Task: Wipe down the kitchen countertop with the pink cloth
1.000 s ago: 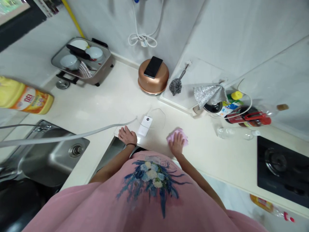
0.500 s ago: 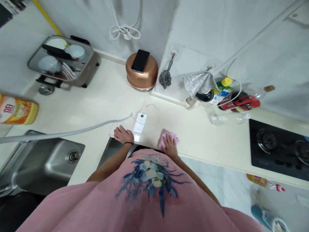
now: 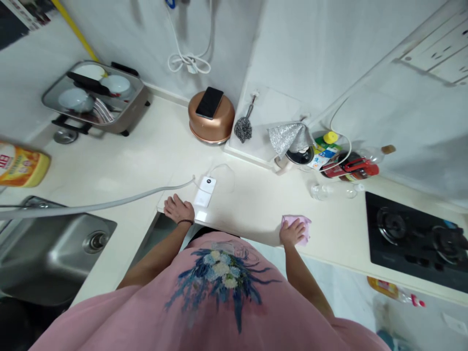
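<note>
My right hand (image 3: 291, 232) presses flat on a pink cloth (image 3: 302, 227) lying on the cream countertop (image 3: 252, 204) near its front edge, fingers spread over it. My left hand (image 3: 178, 209) rests palm down on the counter's corner, fingers apart, holding nothing. Just right of that hand lies a white power bank (image 3: 204, 191) with a thin cable looping behind it.
A steel sink (image 3: 54, 248) sits at the left with a grey hose (image 3: 98, 204) across it. A copper pot (image 3: 211, 118) carries a black phone (image 3: 209, 102). Bottles and jars (image 3: 340, 163) cluster at the back right, beside a black gas hob (image 3: 413, 234). A dish rack (image 3: 95, 97) stands back left.
My right hand has slid the pink cloth to the right along the counter's front edge. My left hand has stayed at the counter's corner.
</note>
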The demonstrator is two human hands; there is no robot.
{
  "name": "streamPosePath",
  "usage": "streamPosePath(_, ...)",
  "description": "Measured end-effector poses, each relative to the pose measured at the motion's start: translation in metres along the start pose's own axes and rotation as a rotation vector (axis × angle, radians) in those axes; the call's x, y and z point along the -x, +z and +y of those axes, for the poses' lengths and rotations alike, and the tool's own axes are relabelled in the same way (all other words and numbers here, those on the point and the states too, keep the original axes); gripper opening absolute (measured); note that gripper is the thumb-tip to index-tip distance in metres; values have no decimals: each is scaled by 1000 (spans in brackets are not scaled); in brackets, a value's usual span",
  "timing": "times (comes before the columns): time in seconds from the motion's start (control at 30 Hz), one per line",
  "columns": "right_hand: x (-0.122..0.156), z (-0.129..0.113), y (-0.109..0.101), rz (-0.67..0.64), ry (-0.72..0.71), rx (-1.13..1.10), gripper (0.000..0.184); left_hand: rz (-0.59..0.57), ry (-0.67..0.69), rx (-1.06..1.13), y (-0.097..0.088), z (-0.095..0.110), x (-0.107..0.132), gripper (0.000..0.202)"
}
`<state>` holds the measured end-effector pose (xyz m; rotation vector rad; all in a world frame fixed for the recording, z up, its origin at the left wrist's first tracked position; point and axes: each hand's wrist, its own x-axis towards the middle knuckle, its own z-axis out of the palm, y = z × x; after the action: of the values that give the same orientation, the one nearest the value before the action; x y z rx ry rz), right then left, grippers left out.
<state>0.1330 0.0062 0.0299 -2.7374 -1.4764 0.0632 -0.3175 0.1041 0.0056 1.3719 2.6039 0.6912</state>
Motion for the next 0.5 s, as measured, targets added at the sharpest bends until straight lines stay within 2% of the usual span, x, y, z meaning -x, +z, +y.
streamPosePath(0.13,-13,-49,13,-24,-95,-17,60,10,2,-8,-1,1,-1,64)
streamPosePath(0.2,-9,-81,19,-81,-208,-30,66,18,6,-13,-1,2,-1,64)
streamPosePath(0.33,12,-135,27,-301,-680,-68,73,39,25,-25,1,2,-1,64)
streamPosePath(0.4,16,-141,28,-343,-837,-83,72,50,29,-34,2,2,-1,63)
streamPosePath(0.43,14,-137,28,-348,-872,-89,71,56,29,-39,2,2,-1,63)
streamPosePath(0.5,1,-115,26,-327,-827,-99,67,65,29,-45,3,3,-1,63)
